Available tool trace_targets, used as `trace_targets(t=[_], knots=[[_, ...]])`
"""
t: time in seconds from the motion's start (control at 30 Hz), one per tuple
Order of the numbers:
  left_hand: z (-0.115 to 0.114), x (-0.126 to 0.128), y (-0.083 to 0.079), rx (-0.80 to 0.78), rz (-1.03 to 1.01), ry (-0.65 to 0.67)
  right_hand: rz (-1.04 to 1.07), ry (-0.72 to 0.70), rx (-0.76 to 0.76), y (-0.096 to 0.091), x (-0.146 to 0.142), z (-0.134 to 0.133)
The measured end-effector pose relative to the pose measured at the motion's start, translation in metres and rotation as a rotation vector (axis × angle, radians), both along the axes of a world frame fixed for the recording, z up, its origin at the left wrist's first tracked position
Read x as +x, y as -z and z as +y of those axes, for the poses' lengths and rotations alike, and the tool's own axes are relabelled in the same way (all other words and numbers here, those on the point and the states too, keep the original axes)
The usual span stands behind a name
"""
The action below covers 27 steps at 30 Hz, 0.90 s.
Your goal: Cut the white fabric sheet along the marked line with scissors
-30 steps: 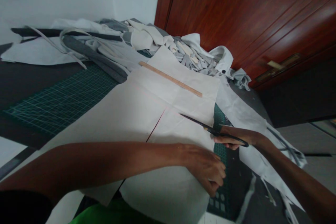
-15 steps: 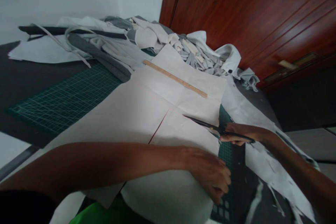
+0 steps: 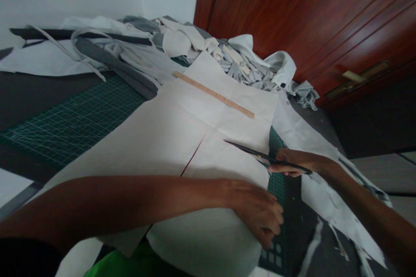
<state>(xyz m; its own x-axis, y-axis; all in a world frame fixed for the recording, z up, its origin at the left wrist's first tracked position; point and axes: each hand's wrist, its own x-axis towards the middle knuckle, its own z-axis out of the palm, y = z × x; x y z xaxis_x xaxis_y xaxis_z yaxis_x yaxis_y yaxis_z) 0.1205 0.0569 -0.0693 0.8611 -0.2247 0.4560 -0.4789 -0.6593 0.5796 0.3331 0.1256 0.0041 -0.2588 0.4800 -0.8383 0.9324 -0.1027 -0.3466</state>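
A large sheet of pale fabric (image 3: 169,138) lies over a green cutting mat (image 3: 74,117), with a thin red line drawn across it. My right hand (image 3: 297,162) is closed on black scissors (image 3: 253,152), whose blades lie in the fabric at its right edge and point left. My left hand (image 3: 260,212) reaches across my body and presses down on the fabric's near right edge, fingers curled over the edge. A wooden ruler (image 3: 212,94) rests on the far part of the sheet.
A heap of white and grey fabric scraps (image 3: 208,52) fills the table's far side. Long dark strips (image 3: 113,67) lie at the back left. A dark red wooden door (image 3: 325,21) with a brass handle (image 3: 355,75) stands to the right. More pale offcuts (image 3: 318,181) hang over the right edge.
The scissors and my right hand have stayed at the fabric's right edge, blades slightly more closed. My left hand has barely moved. The view swayed a little.
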Motion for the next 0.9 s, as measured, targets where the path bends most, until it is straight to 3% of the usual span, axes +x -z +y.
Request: trace_targets(t=[0.63, 0.9], knots=[[-0.0002, -0.0024, -0.0033, -0.02, 0.012, -0.023, 0.042, 0.018, -0.015, -0.0047, -0.0061, -0.001], [-0.0005, -0.0022, -0.004, 0.041, 0.009, -0.022, 0.035, -0.015, -0.001, -0.0078, -0.0088, -0.0009]])
